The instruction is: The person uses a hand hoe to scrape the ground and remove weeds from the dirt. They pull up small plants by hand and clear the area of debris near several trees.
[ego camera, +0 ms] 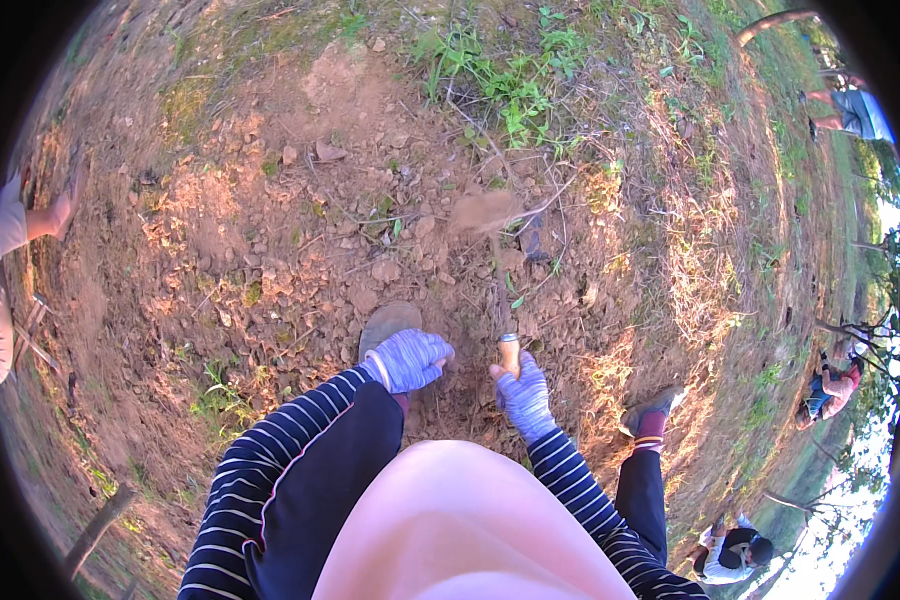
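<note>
My right hand (pixel 525 394), in a purple-blue fingerless knit glove, grips a short wooden handle (pixel 508 356) with a metal ferrule. From it a thin shaft (pixel 499 285) runs forward over the soil towards a blurred, earth-coloured patch (pixel 486 211); whether that is the tool's head or thrown soil is unclear. My left hand (pixel 411 360), gloved alike, hovers beside my left shoe (pixel 390 324) with its fingers curled in. Nothing shows in it, though its palm is hidden. Cloddy brown soil (pixel 375 266) lies before both hands.
Green weeds (pixel 521 94) grow ahead, and dry straw (pixel 697 217) covers ground to the right. My right shoe (pixel 652 411) stands wide. A person's leg (pixel 45 221) and a wooden stool (pixel 34 330) are at far left. Other people (pixel 832 390) are at right among thin trees.
</note>
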Tool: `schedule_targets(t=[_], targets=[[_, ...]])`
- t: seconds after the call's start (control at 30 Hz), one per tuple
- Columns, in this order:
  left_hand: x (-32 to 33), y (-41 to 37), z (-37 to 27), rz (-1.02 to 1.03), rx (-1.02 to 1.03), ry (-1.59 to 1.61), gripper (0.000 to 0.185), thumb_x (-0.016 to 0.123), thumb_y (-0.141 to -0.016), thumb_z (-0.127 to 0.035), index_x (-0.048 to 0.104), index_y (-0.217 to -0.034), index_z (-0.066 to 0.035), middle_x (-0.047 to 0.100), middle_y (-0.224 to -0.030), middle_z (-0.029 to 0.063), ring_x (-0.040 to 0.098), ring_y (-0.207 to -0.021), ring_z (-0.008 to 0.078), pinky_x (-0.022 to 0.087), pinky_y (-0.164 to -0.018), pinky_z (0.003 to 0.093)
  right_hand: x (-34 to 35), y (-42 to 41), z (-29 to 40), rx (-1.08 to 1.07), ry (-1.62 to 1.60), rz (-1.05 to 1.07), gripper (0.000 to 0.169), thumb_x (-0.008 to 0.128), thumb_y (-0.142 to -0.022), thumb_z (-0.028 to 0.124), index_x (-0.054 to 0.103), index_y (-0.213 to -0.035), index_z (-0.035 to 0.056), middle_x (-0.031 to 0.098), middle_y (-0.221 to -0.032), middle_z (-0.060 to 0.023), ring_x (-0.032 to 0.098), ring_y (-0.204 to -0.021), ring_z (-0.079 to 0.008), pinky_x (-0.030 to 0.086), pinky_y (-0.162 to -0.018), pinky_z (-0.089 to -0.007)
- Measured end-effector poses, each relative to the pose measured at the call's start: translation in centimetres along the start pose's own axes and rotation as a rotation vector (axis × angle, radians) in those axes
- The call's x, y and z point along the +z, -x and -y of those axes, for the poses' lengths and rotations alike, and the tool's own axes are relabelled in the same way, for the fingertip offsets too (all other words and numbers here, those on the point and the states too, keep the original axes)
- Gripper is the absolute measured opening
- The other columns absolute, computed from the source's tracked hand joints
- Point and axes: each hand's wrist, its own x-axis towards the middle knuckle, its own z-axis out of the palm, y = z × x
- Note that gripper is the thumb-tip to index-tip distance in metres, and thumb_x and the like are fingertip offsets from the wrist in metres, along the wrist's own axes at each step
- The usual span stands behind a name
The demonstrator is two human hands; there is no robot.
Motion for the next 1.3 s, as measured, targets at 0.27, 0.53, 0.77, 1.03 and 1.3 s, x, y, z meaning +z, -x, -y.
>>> schedule_targets(t=[0.27,0.53,0.77,1.03,1.3], targets=[[0.0,0.0,0.5,-0.079,-0.02,0.098,0.015,0.051,-0.08,-0.016,0.059,-0.088,-0.007,0.06,-0.081,0.0117,0.057,-0.077,0.0317,0.046,-0.068,0.0401,-3.3,-7.0,3.9,-0.227,0.465,-0.221,0.031,0.06,-0.08,0.019,0.046,-0.101,0.0007,0.058,-0.073,-0.0128,0.057,-0.063,-0.0214,0.046,-0.059,-0.0349],[0.4,0.1,0.2,-0.143,-0.034,0.124,0.012,0.053,-0.079,-0.013,0.059,-0.087,-0.006,0.061,-0.079,0.0108,0.058,-0.076,0.03,0.047,-0.068,0.0375,-1.8,-17.0,12.7,-0.302,0.479,-0.474,0.032,0.056,-0.081,0.024,0.047,-0.099,-0.0005,0.06,-0.079,-0.0202,0.058,-0.071,-0.0366,0.046,-0.065,-0.0408],[0.6,0.6,0.7,-0.131,-0.093,0.116,0.013,0.053,-0.079,-0.015,0.058,-0.087,-0.008,0.061,-0.079,0.0103,0.058,-0.077,0.0293,0.046,-0.069,0.0377,1.6,-14.9,6.8,-0.066,0.654,-0.278,0.038,0.057,-0.079,0.021,0.038,-0.106,0.0011,0.059,-0.083,-0.0226,0.059,-0.076,-0.0375,0.046,-0.067,-0.0421],[0.4,0.1,0.4,-0.148,-0.083,0.142,0.013,0.053,-0.079,-0.016,0.058,-0.088,-0.009,0.061,-0.079,0.0099,0.058,-0.077,0.029,0.046,-0.069,0.0383,0.0,-6.1,-0.3,0.006,0.359,-0.041,0.037,0.059,-0.078,0.022,0.043,-0.103,0.0006,0.057,-0.087,-0.0231,0.056,-0.081,-0.0385,0.045,-0.069,-0.0401],[0.3,0.7,0.6,-0.114,-0.113,0.117,0.013,0.052,-0.079,-0.015,0.058,-0.087,-0.006,0.06,-0.079,0.0107,0.058,-0.077,0.0295,0.046,-0.07,0.038,-5.1,-2.1,-0.9,-0.156,0.471,-0.257,0.034,0.062,-0.077,0.017,0.047,-0.103,0.0018,0.058,-0.072,-0.0122,0.056,-0.06,-0.0221,0.046,-0.058,-0.0321]])
